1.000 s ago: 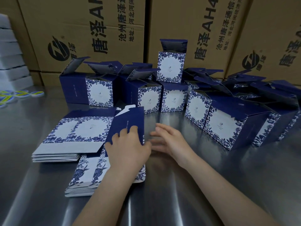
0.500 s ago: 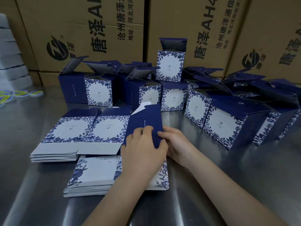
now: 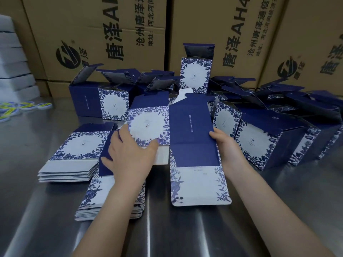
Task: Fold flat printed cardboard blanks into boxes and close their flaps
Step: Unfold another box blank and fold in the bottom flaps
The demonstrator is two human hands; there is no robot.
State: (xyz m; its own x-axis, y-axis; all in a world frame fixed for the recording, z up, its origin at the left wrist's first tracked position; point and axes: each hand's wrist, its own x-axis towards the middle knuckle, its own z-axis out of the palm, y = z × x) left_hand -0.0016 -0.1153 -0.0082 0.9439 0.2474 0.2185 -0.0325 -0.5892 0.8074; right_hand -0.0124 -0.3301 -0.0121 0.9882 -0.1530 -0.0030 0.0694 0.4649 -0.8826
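Above the desk (image 3: 185, 230), a cardboard blank (image 3: 191, 138) is pinched at its navy edge by the right hand (image 3: 228, 147); the left hand (image 3: 130, 156) is spread flat on its floral panel.

The bench (image 3: 185, 229) is wide open at 6 and out toward 4 o'clock, easy pass there. Folded boxes (image 3: 269, 138) crowd 11 through 3, blank stacks (image 3: 74, 164) block 8 to 9, and cartons (image 3: 111, 34) wall off 12.
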